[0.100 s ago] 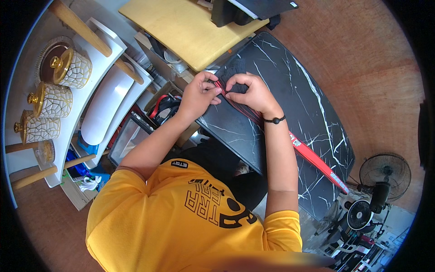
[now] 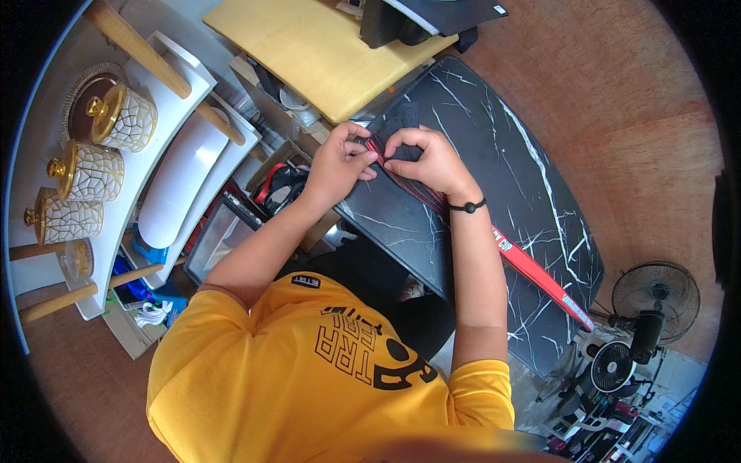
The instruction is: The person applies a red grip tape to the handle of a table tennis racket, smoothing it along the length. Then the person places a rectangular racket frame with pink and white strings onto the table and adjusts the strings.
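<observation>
A long red strip (image 2: 540,282) with white lettering lies slantwise over the black marbled tabletop (image 2: 532,201), passing under my right forearm. Toward my hands it runs into a thin, dark, red-striped section (image 2: 417,189), and a dark mesh-like piece (image 2: 400,117) spreads just beyond my fingers. With thumb and fingers, my left hand (image 2: 340,163) pinches the red-striped end. Close beside it, my right hand (image 2: 432,160) curls thumb and forefinger together on the same striped section. Exactly what lies between those fingertips is too small to see.
A yellow table (image 2: 309,54) with a dark device (image 2: 421,23) adjoins the far side. White shelves (image 2: 166,100) with gold-lidded jars (image 2: 123,116) stand at left. A crate (image 2: 224,235) sits below them. Fans (image 2: 656,301) stand at right by a wooden wall (image 2: 610,100).
</observation>
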Motion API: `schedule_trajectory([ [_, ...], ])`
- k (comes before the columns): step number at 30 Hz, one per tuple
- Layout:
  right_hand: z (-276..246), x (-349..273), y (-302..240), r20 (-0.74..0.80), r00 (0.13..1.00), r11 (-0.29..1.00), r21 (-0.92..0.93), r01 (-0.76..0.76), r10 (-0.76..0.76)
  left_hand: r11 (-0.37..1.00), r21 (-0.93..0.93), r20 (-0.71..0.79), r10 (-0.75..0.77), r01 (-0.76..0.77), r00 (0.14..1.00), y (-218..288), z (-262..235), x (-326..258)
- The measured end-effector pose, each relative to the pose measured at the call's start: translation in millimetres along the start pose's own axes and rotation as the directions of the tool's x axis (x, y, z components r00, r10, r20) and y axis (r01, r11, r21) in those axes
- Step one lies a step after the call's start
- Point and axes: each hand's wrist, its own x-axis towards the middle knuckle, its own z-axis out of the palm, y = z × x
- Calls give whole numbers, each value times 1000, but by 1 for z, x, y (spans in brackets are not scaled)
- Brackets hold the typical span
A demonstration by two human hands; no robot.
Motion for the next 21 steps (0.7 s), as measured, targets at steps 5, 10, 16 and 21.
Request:
schedule_trajectory([
  [5, 0, -3, -1, 0, 1000, 1000, 12, 3, -3, 1000, -20, -1, -22, 22, 1000, 1, 3, -2],
  [10, -1, -2, 0, 1, 1000, 1000, 4, 10, -10, 1000, -8, -13, -4, 4, 1000, 0, 4, -2],
  [16, 0, -2, 0, 1, 1000, 1000, 8, -5, 5, 1000, -8, -12, 26, -26, 1000, -3, 5, -2],
  [21, 1, -7, -4, 8, 1000, 1000, 16, -21, 21, 1000, 18, -24, 19, -18, 1000, -3, 6, -7],
])
